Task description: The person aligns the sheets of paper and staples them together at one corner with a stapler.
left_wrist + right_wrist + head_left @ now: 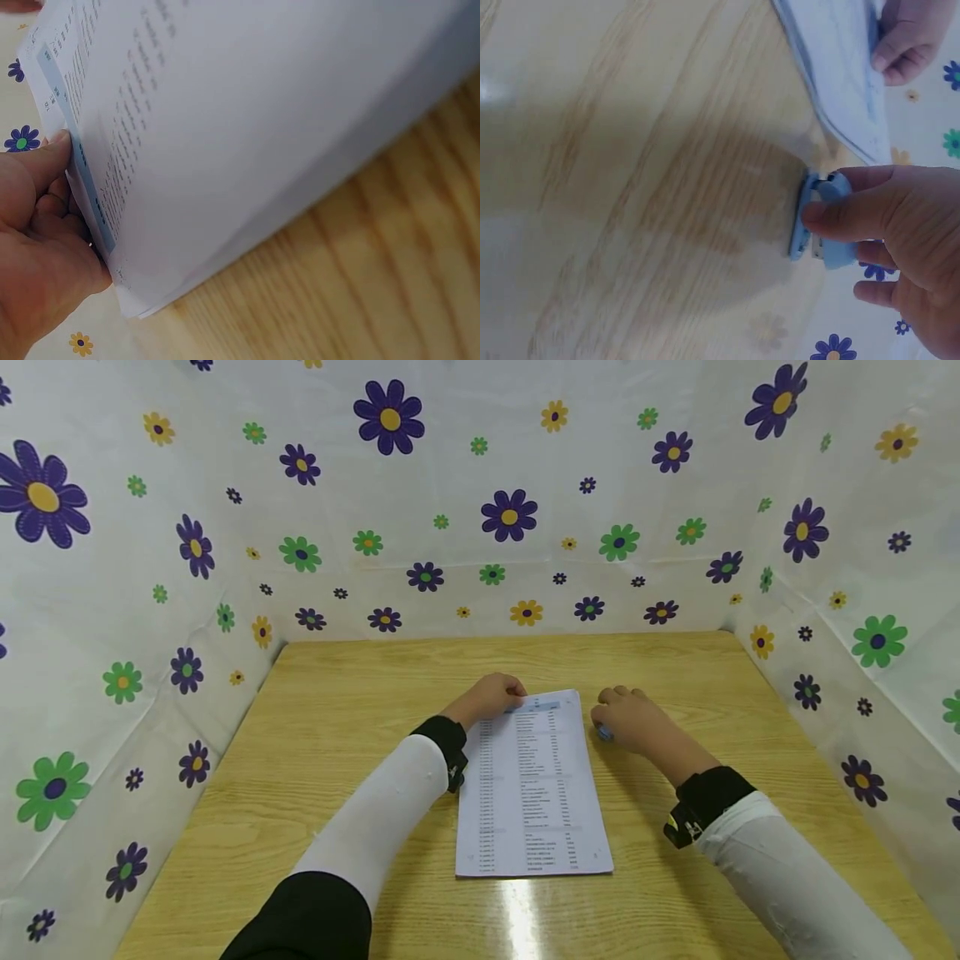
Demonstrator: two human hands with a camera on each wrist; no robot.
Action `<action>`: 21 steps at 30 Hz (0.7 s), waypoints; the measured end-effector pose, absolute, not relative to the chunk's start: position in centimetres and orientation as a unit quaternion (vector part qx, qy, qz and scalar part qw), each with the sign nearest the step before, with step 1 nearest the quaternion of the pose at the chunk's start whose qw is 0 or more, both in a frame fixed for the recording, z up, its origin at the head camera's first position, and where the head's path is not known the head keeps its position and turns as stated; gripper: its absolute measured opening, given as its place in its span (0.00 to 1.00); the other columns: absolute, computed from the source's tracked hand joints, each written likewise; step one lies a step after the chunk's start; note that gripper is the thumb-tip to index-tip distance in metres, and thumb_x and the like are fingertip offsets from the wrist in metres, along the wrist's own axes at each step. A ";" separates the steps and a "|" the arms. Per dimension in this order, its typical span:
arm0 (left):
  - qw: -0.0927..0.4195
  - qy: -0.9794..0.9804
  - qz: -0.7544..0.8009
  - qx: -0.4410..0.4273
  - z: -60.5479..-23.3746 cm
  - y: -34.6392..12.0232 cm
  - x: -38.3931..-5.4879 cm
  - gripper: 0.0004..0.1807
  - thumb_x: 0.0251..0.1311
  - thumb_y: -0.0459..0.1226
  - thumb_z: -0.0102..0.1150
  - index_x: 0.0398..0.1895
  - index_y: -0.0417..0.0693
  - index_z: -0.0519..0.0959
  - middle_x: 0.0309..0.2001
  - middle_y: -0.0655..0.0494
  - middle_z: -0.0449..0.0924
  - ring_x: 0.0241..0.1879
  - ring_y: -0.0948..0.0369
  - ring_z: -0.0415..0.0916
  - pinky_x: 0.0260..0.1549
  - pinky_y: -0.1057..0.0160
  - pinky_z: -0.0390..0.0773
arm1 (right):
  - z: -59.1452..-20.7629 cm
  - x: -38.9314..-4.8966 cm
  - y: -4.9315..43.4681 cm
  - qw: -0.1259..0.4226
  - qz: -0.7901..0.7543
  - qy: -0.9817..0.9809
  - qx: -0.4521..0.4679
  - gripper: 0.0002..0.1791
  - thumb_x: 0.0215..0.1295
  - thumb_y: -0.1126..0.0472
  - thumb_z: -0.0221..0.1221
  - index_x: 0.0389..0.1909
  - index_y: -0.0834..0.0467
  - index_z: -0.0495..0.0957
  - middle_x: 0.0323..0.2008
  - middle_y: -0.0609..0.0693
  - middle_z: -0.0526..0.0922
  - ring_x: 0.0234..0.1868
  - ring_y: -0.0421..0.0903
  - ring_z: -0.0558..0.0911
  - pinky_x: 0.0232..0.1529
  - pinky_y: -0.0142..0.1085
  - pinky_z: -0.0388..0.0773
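Note:
Printed sheets of paper point(536, 785) lie on the table in the head view, with a blue header band along their far edge. My left hand point(491, 697) pinches that far edge near its left corner; in the left wrist view the thumb point(56, 150) lies on the top sheet and the paper bows slightly off the wood. Right of the paper, apart from it, my right hand point(630, 718) holds a small light-blue stapler point(832, 221). The right wrist view shows the thumb and fingers on either side of the stapler. Much of it is hidden in the head view.
The wooden table point(337, 760) extends around the paper on all sides. A white cloth point(450, 485) printed with purple, green and yellow flowers hangs behind it and along both sides. Black bands with small devices point(693, 814) sit on both wrists.

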State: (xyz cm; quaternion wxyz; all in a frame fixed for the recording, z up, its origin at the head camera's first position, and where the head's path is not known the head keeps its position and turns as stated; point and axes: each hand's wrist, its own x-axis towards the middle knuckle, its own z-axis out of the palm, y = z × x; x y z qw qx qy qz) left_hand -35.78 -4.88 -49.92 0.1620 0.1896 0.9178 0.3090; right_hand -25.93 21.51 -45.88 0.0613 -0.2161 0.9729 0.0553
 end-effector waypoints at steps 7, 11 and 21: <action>0.158 0.918 0.314 0.184 -49.6 -4.9 -35.5 0.09 0.74 0.40 0.58 0.48 0.48 0.83 0.46 0.53 0.83 0.41 0.57 0.77 0.44 0.60 0.76 | -45.5 -25.3 22.2 0.005 -0.045 0.995 -0.091 0.24 0.72 0.56 0.61 0.55 0.72 0.73 0.49 0.68 0.77 0.49 0.63 0.79 0.47 0.53 0.81; 0.156 0.921 0.308 0.182 -49.6 -4.9 -35.5 0.09 0.74 0.40 0.59 0.49 0.48 0.83 0.46 0.54 0.83 0.41 0.57 0.77 0.44 0.60 0.76 | -45.8 -25.0 21.8 0.019 -0.081 0.997 0.003 0.26 0.78 0.45 0.53 0.36 0.68 0.75 0.25 0.57 0.76 0.25 0.52 0.79 0.23 0.41 0.75; 0.172 0.916 0.317 0.174 -49.6 -4.7 -35.5 0.09 0.72 0.38 0.61 0.49 0.46 0.85 0.47 0.53 0.84 0.41 0.57 0.77 0.43 0.61 0.77 | -47.1 -25.0 21.1 0.030 -0.127 0.991 -0.034 0.17 0.73 0.61 0.55 0.54 0.70 0.75 0.39 0.61 0.82 0.35 0.52 0.79 0.33 0.42 0.78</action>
